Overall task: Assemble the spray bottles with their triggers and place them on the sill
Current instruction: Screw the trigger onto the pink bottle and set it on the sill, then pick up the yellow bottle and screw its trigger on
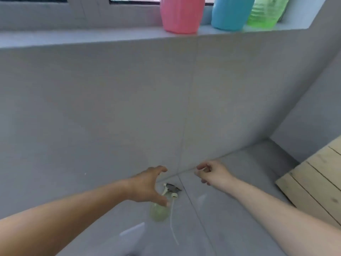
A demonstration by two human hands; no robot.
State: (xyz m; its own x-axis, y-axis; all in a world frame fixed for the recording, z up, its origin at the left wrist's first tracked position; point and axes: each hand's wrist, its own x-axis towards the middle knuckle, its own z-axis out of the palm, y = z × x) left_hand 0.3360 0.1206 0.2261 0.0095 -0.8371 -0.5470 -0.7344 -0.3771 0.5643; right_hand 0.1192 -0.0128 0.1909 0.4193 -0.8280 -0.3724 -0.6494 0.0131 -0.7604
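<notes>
Writing isn't showing anywhere. Three bottles are standing on the sill (pixel 92 36): pink (pixel 181 14), blue (pixel 231 12), green (pixel 265 12). One pale bottle (pixel 158 212) and one trigger (pixel 172 189) are lying on the floor (pixel 230 209). Left hand (pixel 147 183) is spreading wide above them, holding nothing; right hand (pixel 212 172) is curling loosely, empty.
</notes>
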